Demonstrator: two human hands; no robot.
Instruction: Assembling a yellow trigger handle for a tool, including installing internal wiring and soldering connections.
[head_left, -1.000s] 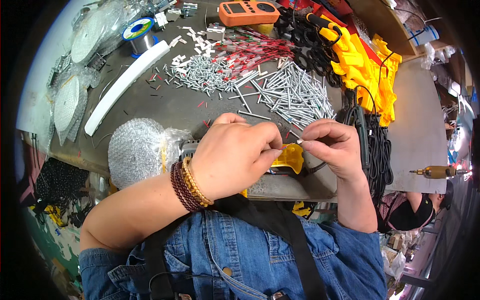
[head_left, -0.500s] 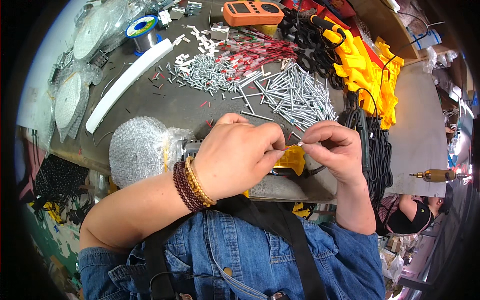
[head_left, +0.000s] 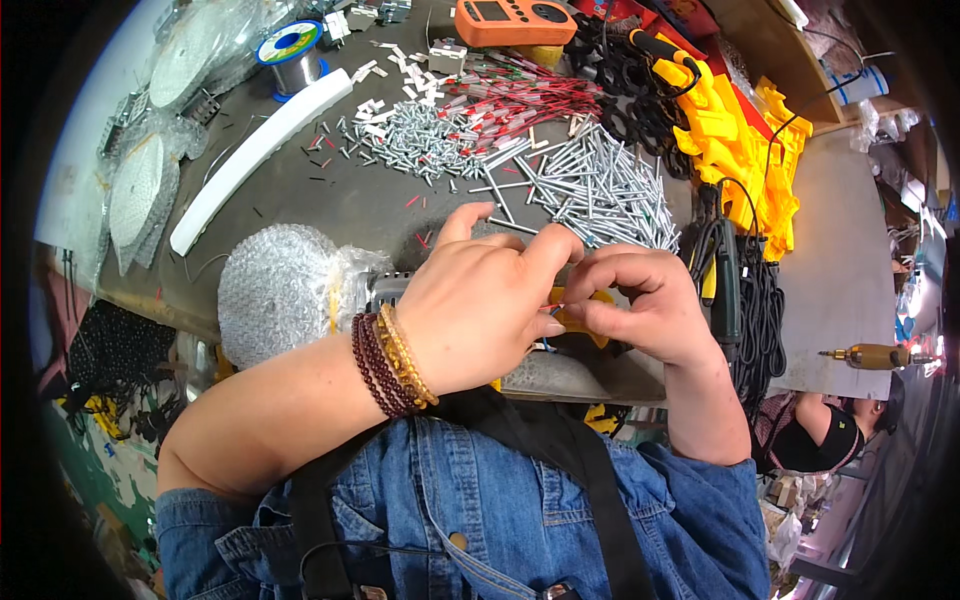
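Note:
Close together over the bench's front edge, my two hands meet fingertip to fingertip. My left hand (head_left: 465, 315), with bead bracelets at its wrist, pinches a thin red wire (head_left: 553, 307) between thumb and forefinger. From the other side my right hand (head_left: 645, 300) closes thumb and fingers at the wire's end; its fingers hide that end. Beneath them lies a yellow plastic part (head_left: 601, 337), partly covered by the hands. Left of my wrist, a round bubble-wrapped piece (head_left: 275, 290) lies beside a slotted metal part (head_left: 387, 288), mostly behind my left hand.
Piles of long screws (head_left: 600, 190), short screws (head_left: 415, 140) and red-wired pieces (head_left: 525, 100) cover the bench's middle. Yellow plastic shells (head_left: 720, 140) and black cables (head_left: 760, 310) lie right. A white curved strip (head_left: 260, 160), a solder spool (head_left: 292, 60) and an orange meter (head_left: 515, 22) stand around.
My right hand has moved left, up against my left fingertips, and its fingers have curled more. The small white tip seen in its pinch is now hidden. The view has shifted slightly.

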